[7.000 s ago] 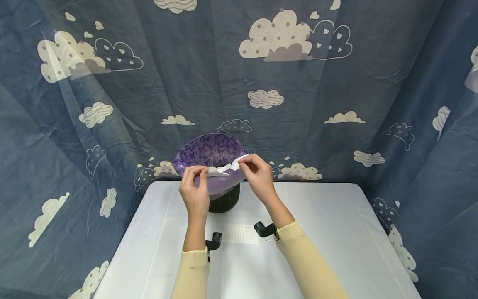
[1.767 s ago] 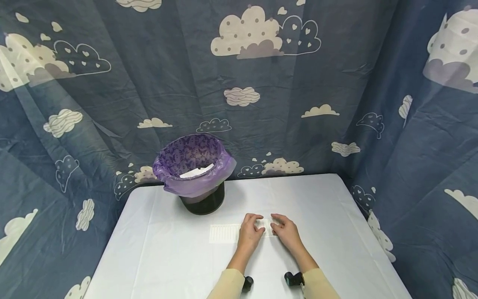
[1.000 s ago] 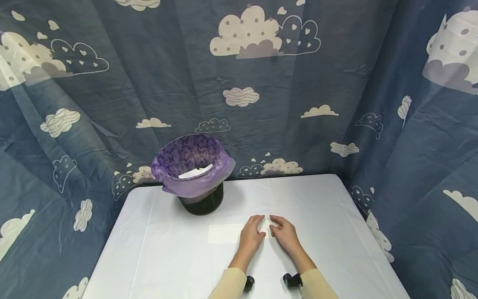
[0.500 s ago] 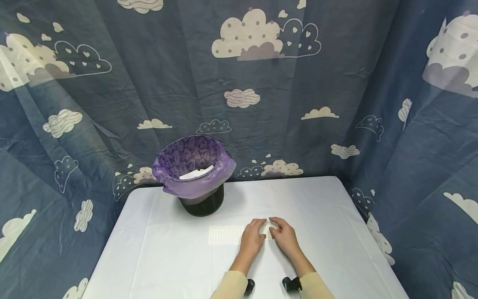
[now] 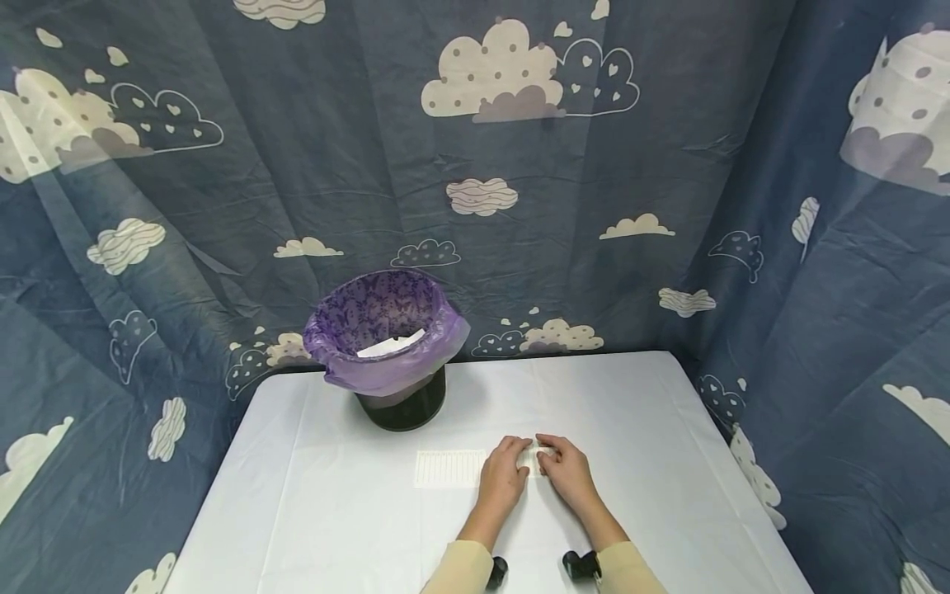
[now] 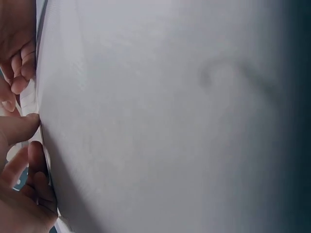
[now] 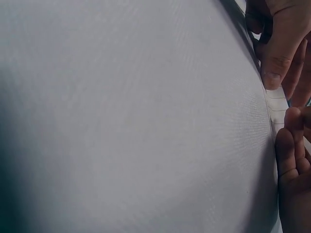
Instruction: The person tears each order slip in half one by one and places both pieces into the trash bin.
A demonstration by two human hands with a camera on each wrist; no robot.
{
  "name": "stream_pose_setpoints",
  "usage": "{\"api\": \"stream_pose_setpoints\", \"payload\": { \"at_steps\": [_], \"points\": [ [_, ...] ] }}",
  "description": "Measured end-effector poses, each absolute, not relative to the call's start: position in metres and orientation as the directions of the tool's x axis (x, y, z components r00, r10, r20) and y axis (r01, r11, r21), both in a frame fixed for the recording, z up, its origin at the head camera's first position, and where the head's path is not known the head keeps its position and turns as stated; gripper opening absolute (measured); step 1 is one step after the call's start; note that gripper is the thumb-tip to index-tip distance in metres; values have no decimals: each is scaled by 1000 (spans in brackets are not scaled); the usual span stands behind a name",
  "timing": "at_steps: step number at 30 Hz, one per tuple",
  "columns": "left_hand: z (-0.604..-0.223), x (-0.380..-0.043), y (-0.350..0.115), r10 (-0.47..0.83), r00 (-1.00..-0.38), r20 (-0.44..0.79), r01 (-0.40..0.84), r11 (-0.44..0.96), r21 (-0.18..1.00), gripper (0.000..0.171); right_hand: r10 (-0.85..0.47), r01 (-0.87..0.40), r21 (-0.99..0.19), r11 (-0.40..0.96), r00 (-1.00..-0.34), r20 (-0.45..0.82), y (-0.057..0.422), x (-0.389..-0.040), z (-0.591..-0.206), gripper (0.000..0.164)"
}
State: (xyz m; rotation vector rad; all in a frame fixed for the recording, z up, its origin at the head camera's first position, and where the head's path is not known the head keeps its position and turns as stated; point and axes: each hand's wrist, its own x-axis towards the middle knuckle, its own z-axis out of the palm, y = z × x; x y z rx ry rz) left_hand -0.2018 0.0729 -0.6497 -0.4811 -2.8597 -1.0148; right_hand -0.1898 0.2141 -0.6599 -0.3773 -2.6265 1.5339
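Two pale paper sheets with thin printed lines lie on the white table. The wider lined sheet is left of the hands. A smaller lined sheet shows between the two hands, mostly covered. My left hand curls over it, index finger at the far edge and thumb at the near edge. My right hand bends its thumb and fingers onto its right part, as if pinching it. In the right wrist view a short length of the lined sheet shows between thumb and fingers. The fingertips' exact hold is partly hidden.
A black bin lined with a purple bag stands at the back left, white pieces inside it. Blue cloud-patterned cloth encloses the table behind and at both sides. Black wrist cameras sit on both wrists.
Seven seconds ago both hands held white pieces in front of the bin; these now lie inside it. The hands came down right onto the smaller sheet and have barely shifted since.
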Motion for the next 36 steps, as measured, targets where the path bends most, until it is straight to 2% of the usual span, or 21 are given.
{"api": "stream_pose_setpoints", "payload": {
  "at_steps": [8,17,25,30,36],
  "points": [
    [-648,-202,73,293,-947,133,312,737,599,53,245,128,-871,474,-970,-9,216,-185,-660,27],
    [-649,-201,74,253,-957,141,284,725,627,50,219,124,-883,453,-975,-25,218,-186,-662,40],
    [-652,-202,73,233,-963,136,263,699,665,49,250,153,-891,428,-967,-46,215,-185,-663,29],
    [-651,-202,72,221,-971,92,216,644,734,32,262,145,-887,439,-965,-28,215,-184,-663,20],
    [-650,-202,74,148,-980,136,198,594,780,9,244,110,-881,461,-970,7,215,-183,-659,6]
  ]
}}
